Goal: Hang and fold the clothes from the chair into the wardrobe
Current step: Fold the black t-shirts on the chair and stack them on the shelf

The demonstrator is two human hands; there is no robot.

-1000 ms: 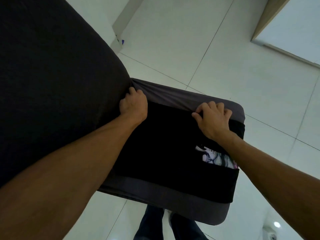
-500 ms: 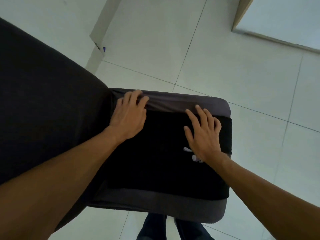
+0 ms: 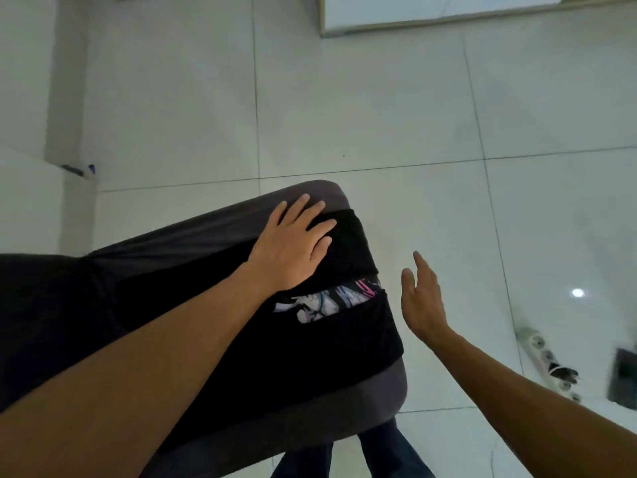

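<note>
— Shirt (image 3: 331,339) first: we see it black and folded flat on the grey chair seat (image 3: 379,395), a strip of pink-and-white print showing along one fold.

— And our left hand (image 3: 293,250)?

— Flat on the shirt's far end, fingers straight and spread, fingertips reaching onto the bare grey edge of the seat. It grips nothing.

— Our right hand (image 3: 422,301)?

— Off the chair, in the air just beside the seat's right edge, fingers straight and together, thumb apart. It touches nothing we can make out.

— Anything else around us?

— White tiled floor (image 3: 344,98) under the chair, a power strip (image 3: 548,363) lying on it at the right, and dark trouser legs (image 3: 379,453) below the seat. A pale panel with a wooden edge (image 3: 431,12) sits at the top; possibly the wardrobe, though we can't tell from here.
</note>
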